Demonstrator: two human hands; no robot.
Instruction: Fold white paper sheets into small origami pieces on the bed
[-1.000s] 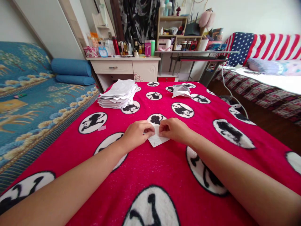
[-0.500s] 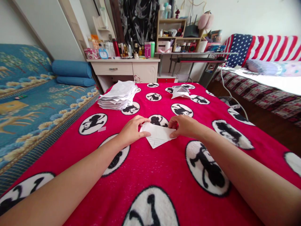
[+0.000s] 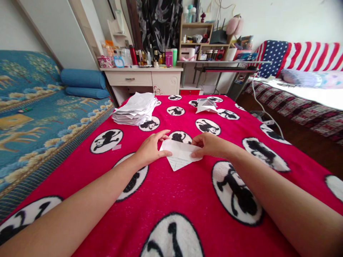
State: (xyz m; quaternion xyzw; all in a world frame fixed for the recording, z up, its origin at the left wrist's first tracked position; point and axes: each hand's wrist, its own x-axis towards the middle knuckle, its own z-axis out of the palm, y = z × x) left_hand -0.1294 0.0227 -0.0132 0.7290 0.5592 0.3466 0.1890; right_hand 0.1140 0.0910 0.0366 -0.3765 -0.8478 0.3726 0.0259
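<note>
A folded white paper (image 3: 180, 154) lies on the red blanket (image 3: 174, 192) in front of me. My left hand (image 3: 152, 148) pinches its left end between thumb and fingers. My right hand (image 3: 210, 144) pinches its right end the same way. A flap of the paper is folded down toward me over the pointed lower part.
A stack of white papers (image 3: 135, 109) sits at the back left of the blanket. A folded paper shape (image 3: 205, 104) lies at the back right. A blue patterned bed (image 3: 34, 107) lies to the left, a dresser (image 3: 144, 76) and desk behind, a flag-covered sofa (image 3: 300, 71) to the right.
My hands moved apart from the middle of the paper to its two ends. The top flap came down toward me, covering more of the triangle.
</note>
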